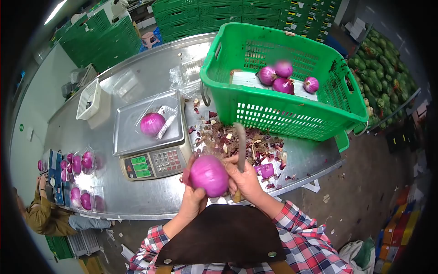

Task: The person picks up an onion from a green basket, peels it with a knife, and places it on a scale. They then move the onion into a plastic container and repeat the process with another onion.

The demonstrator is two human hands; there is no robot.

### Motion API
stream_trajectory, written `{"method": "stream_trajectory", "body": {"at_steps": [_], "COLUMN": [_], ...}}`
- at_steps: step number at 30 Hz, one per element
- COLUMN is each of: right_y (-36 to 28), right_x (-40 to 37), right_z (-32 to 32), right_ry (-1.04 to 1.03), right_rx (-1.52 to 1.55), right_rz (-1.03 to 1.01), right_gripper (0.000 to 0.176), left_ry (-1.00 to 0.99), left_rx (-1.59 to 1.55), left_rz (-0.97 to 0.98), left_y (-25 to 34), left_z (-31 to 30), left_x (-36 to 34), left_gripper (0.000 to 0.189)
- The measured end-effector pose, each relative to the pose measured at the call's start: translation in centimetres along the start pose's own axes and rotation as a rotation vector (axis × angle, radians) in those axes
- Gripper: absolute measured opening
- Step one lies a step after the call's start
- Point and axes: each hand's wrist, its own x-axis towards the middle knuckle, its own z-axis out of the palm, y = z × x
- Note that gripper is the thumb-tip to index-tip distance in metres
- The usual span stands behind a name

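Observation:
A large red onion is in my left hand, whose fingers wrap round its left side and underside. My right hand grips a knife with a curved blade that points away from me, its light-coloured handle showing below my fist. The fingertips of that hand also touch the onion's right side. Dry onion skins and root trimmings lie heaped just beyond my hands. Farther left, another red onion rests on the steel pan of a digital scale, beside a strip of clear plastic.
A green crate holding several red onions stands at the back right. A white basket is at the left. Wrapped onions sit at the table's left end, near another person. Green produce fills a bin at far right.

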Motion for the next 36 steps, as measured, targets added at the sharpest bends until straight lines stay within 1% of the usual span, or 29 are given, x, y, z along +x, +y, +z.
{"method": "stream_trajectory", "body": {"at_steps": [1,2,3,4,5,7,8,11,12,13,15,18,21,22,23,28,31,32,33,34,35,36], "right_y": [-0.3,-1.2,-2.3,-2.0,-1.6,-1.4,-1.4,-0.8,-0.8,-0.9,-0.5,-1.7,-1.7,-1.6,-1.5,-0.7,-0.5,1.5,-0.3,0.4,1.1,1.2], "right_x": [0.3,0.4,0.3,0.5,0.7,0.7,0.9,1.5,1.6,1.7,1.6,-0.1,0.1,0.4,0.5,0.9,1.2,1.7,1.8,1.4,1.2,0.6], "right_z": [-0.1,-0.6,-1.1,-1.2,-1.1,-0.8,-0.6,-1.0,-1.5,-2.2,-3.5,-3.2,-2.5,-2.7,-2.7,-3.5,-5.5,-7.6,-8.0,-9.5,-10.6,-9.4], "right_ry": [0.011,0.018,-0.036,-0.028,-0.022,-0.132,-0.192,-0.201,-0.174,-0.149,-0.22,-0.371,-0.389,-0.377,-0.381,-0.367,-0.355,-0.191,-0.105,-0.012,0.07,0.035], "right_rx": [0.065,-0.02,-0.082,-0.222,-0.36,-0.61,-0.734,-0.651,-0.659,-0.67,-1.112,-1.322,-1.409,-1.416,-1.438,-1.504,-1.549,-1.619,-1.608,-1.54,-1.475,-1.08], "right_rz": [-0.03,-0.052,-0.06,-0.157,-0.255,-0.341,-0.393,-0.188,-0.185,-0.185,-0.719,-0.558,-0.599,-0.655,-0.662,-0.729,-0.717,-0.653,-0.373,-0.422,-0.477,-0.255], "right_gripper": [0.022,0.016,0.014,0.013,0.012,0.014,0.014,0.016,0.02,0.025,0.035,0.044,0.046,0.047,0.047,0.048,0.052,0.049,0.047,0.041,0.035,0.03], "left_ry": [-0.07,-0.136,-0.196,-0.243,-0.243,-0.089,-0.045,-0.061,-0.024,-0.015,0.003,-0.029,-0.037,-0.039,-0.041,-0.087,-0.099,-0.093,-0.09,-0.08,-0.108,-0.13], "left_rx": [-0.06,-0.123,-0.189,-0.274,-0.324,-0.114,-0.06,-0.192,-0.195,-0.184,-0.166,-0.051,0.013,0.024,0.034,0.098,0.112,0.098,0.086,0.097,0.145,0.193], "left_rz": [-0.102,-0.206,-0.312,-0.399,-0.444,-0.675,-0.676,-0.715,-0.675,-0.642,-0.574,-0.494,-0.588,-0.597,-0.605,-0.577,-0.58,-0.569,-0.56,-0.56,-0.488,-0.419], "left_y": [1.1,2.5,3.6,4.5,4.3,2.6,2.0,0.9,1.0,1.1,1.2,1.7,2.3,2.4,2.5,3.1,3.2,3.3,3.5,4.2,4.1,3.9], "left_z": [0.4,0.5,0.2,-0.6,-1.5,-4.2,-3.8,-5.0,-4.3,-4.2,-4.3,-4.2,-4.1,-4.0,-3.8,-3.0,-3.3,-3.4,-3.5,-3.3,-3.3,-3.2], "left_x": [-0.1,-0.1,-0.2,-0.1,0.2,-0.3,-0.6,-0.6,-0.7,-0.6,-0.5,-0.3,-0.2,-0.2,-0.2,-0.2,-0.3,-0.5,-0.7,-0.9,-0.6,-0.4], "left_gripper": [0.105,0.106,0.106,0.104,0.094,0.082,0.073,0.074,0.08,0.081,0.083,0.085,0.085,0.085,0.086,0.088,0.092,0.093,0.095,0.102,0.104,0.106]}}
